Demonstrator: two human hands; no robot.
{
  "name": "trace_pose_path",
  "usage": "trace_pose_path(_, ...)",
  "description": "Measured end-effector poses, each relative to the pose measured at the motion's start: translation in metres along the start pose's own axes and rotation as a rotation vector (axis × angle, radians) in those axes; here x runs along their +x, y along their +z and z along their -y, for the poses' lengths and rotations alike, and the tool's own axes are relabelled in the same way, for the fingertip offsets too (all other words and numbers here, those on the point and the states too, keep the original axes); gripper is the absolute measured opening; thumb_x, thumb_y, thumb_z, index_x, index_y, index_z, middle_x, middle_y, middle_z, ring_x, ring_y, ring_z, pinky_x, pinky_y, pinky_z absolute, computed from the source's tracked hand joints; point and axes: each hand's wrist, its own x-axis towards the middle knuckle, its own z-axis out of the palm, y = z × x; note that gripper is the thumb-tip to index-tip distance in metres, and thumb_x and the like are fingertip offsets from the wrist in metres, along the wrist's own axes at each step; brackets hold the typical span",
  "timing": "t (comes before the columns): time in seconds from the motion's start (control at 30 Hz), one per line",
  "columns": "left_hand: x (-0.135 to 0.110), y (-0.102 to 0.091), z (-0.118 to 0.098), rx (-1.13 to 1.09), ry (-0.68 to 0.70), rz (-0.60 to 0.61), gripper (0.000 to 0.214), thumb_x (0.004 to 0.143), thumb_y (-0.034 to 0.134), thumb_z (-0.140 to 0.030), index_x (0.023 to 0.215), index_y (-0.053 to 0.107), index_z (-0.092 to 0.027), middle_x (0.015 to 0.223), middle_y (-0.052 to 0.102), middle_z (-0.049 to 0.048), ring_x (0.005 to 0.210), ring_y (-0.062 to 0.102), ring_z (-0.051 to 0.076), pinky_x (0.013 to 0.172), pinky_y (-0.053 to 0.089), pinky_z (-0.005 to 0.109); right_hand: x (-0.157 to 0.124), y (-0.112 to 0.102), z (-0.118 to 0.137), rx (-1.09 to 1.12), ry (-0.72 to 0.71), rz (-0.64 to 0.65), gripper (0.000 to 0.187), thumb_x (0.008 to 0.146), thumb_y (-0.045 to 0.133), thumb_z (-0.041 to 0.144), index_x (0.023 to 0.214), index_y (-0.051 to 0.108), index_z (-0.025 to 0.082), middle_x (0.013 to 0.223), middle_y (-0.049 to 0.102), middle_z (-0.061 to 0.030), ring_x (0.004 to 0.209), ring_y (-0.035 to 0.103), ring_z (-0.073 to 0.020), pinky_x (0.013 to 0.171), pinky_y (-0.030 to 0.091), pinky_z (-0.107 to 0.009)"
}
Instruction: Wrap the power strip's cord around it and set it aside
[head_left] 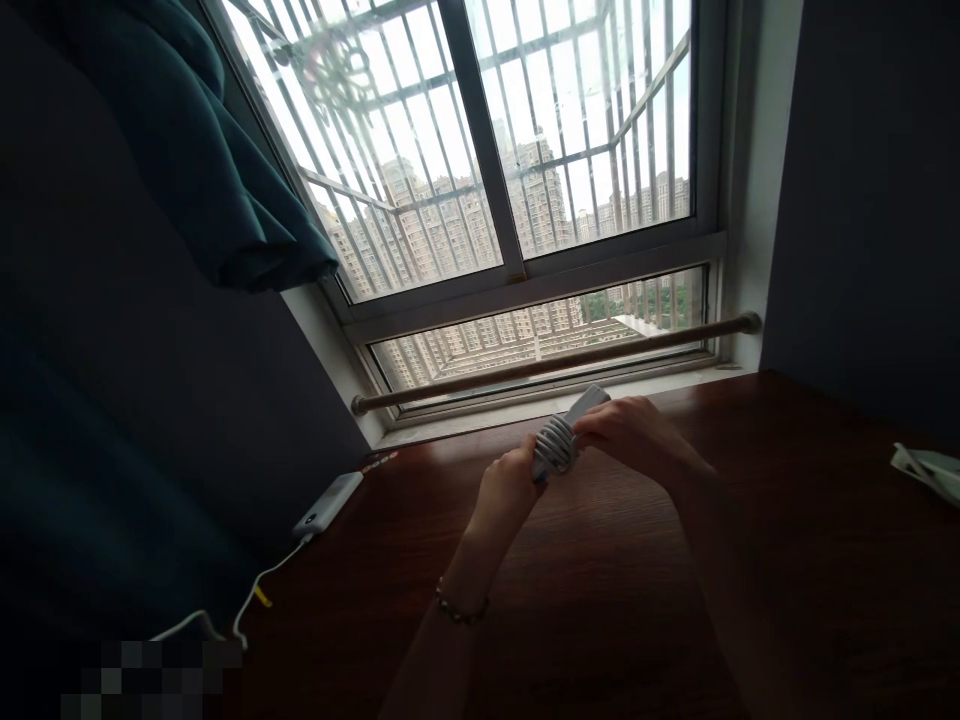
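Note:
A white power strip (589,402) is held up at a slant above the wooden tabletop, its far end pointing toward the window. Several turns of its white cord (555,445) are wound around its middle. My left hand (508,482), with a beaded bracelet at the wrist, is closed round the near end of the strip. From the right, my right hand (626,432) has its fingers closed at the edge of the coils, pinching the cord. Its fingertips are partly hidden, and so is the strip's near end.
Dark brown wood (600,580) spreads beneath my hands. At the left edge lies a white power bank-like box (330,502) with a white cable (262,578). A rail (555,366) crosses the window; a curtain (255,230) hangs left. A pale item (930,468) lies far right.

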Motion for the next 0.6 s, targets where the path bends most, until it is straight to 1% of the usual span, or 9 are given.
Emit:
trace_pose_path(0.1, -0.004, -0.002, -0.001, 0.186, 0.022, -0.003, 0.054, 0.069, 0.058, -0.025, 0.121, 0.041, -0.024, 0.091, 0.064, 0.0093, 0.083, 0.061, 0.029, 0.064, 0.04, 0.032, 0.003, 0.002, 0.009, -0.007, -0.028, 0.042, 0.015, 0.08, 0.057, 0.027, 0.068, 0.063, 0.02, 0.071, 0.065, 0.0003, 0.068, 0.058, -0.0138, 0.054, 0.021, -0.026)
trace_pose_path(0.17, -0.004, 0.001, -0.001, 0.243, 0.046, 0.015, 0.055, 0.068, 0.057, -0.024, 0.121, 0.04, -0.023, 0.089, 0.064, 0.009, 0.08, 0.061, 0.03, 0.063, 0.04, 0.033, 0.005, 0.004, 0.015, -0.01, -0.05, 0.067, 0.018, 0.08, 0.056, 0.026, 0.065, 0.062, 0.018, 0.068, 0.065, -0.001, 0.065, 0.057, -0.0136, 0.053, 0.02, -0.026)
trace_pose_path(0.23, -0.004, 0.006, -0.001, 0.256, 0.065, 0.042, 0.051, 0.068, 0.055, -0.022, 0.117, 0.042, -0.02, 0.086, 0.064, 0.009, 0.078, 0.061, 0.029, 0.063, 0.041, 0.033, 0.008, 0.006, 0.02, -0.019, -0.069, 0.081, 0.022, 0.081, 0.055, 0.025, 0.063, 0.062, 0.017, 0.065, 0.064, -0.0023, 0.062, 0.056, -0.0133, 0.052, 0.019, -0.026)
trace_pose_path(0.3, -0.003, 0.01, -0.001, 0.246, 0.072, 0.067, 0.042, 0.068, 0.053, -0.02, 0.109, 0.045, -0.016, 0.085, 0.063, 0.0101, 0.077, 0.061, 0.027, 0.064, 0.041, 0.032, 0.01, 0.007, 0.022, -0.031, -0.076, 0.093, 0.022, 0.08, 0.055, 0.024, 0.061, 0.062, 0.016, 0.064, 0.064, -0.003, 0.06, 0.056, -0.0135, 0.051, 0.018, -0.026)
trace_pose_path(0.37, -0.003, 0.013, -0.002, 0.234, 0.073, 0.087, 0.034, 0.067, 0.053, -0.018, 0.1, 0.048, -0.014, 0.085, 0.063, 0.0108, 0.076, 0.061, 0.026, 0.063, 0.041, 0.032, 0.011, 0.008, 0.023, -0.05, -0.07, 0.111, 0.019, 0.079, 0.056, 0.022, 0.062, 0.062, 0.016, 0.065, 0.064, -0.0035, 0.061, 0.056, -0.0143, 0.05, 0.017, -0.026)
trace_pose_path(0.47, -0.002, 0.015, -0.003, 0.207, 0.084, 0.102, 0.034, 0.063, 0.057, -0.02, 0.096, 0.051, -0.014, 0.085, 0.063, 0.0106, 0.075, 0.061, 0.026, 0.062, 0.042, 0.031, 0.011, 0.007, 0.029, -0.061, -0.086, 0.137, 0.017, 0.077, 0.056, 0.018, 0.061, 0.062, 0.016, 0.066, 0.065, -0.0038, 0.061, 0.057, -0.0151, 0.05, 0.015, -0.027)
trace_pose_path(0.53, 0.0, 0.015, 0.001, 0.13, 0.106, 0.127, 0.033, 0.061, 0.06, -0.025, 0.092, 0.054, -0.014, 0.085, 0.063, 0.0102, 0.076, 0.061, 0.027, 0.063, 0.042, 0.032, 0.01, 0.005, 0.038, -0.044, -0.131, 0.136, 0.017, 0.077, 0.055, 0.015, 0.062, 0.062, 0.016, 0.066, 0.065, -0.0038, 0.06, 0.056, -0.0151, 0.049, 0.015, -0.028)
trace_pose_path(0.6, 0.003, 0.015, 0.008, 0.007, 0.131, 0.186, 0.027, 0.064, 0.059, -0.03, 0.086, 0.057, -0.014, 0.082, 0.063, 0.0087, 0.076, 0.06, 0.025, 0.061, 0.042, 0.029, 0.009, 0.002, 0.049, -0.006, -0.205, 0.119, 0.014, 0.077, 0.055, 0.014, 0.066, 0.063, 0.015, 0.068, 0.065, -0.0038, 0.063, 0.057, -0.0152, 0.05, 0.016, -0.028)
